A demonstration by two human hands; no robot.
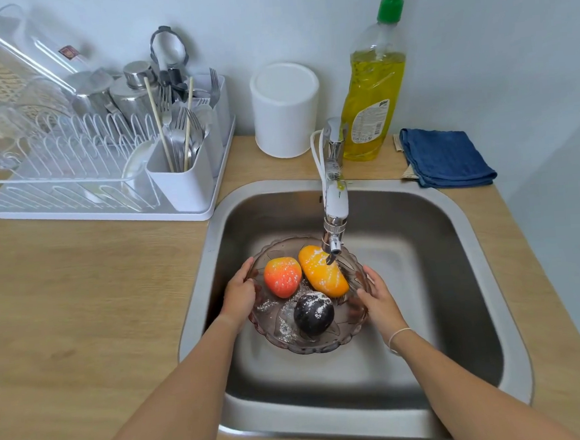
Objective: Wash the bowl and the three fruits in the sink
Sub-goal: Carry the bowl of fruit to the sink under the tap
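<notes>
- A clear, smoke-tinted bowl (319,345) with a scalloped rim sits inside the steel sink (452,208), under the tap (334,237).
- The left hand (239,293) holds the bowl's left rim, its fingers (245,269) curled around the edge.
- The right hand (378,296) holds the right rim, thumb along the top edge and the other fingers wrapped under the side.
- Three fruits lie in the bowl: a red-orange fruit (282,277) on the left, a yellow-orange fruit (323,276) on the right just below the spout, and a dark round fruit (314,313) nearest the person.
- All three carry white specks, and more white specks lie on the bowl's floor.
- On the wooden bench (81,303) behind the sink stand a bottle of yellow dish soap (375,104), a white canister (286,110) and a folded blue cloth (445,157).
- A white dish rack (106,170) with cutlery and steel cups stands to the left of the sink.
</notes>
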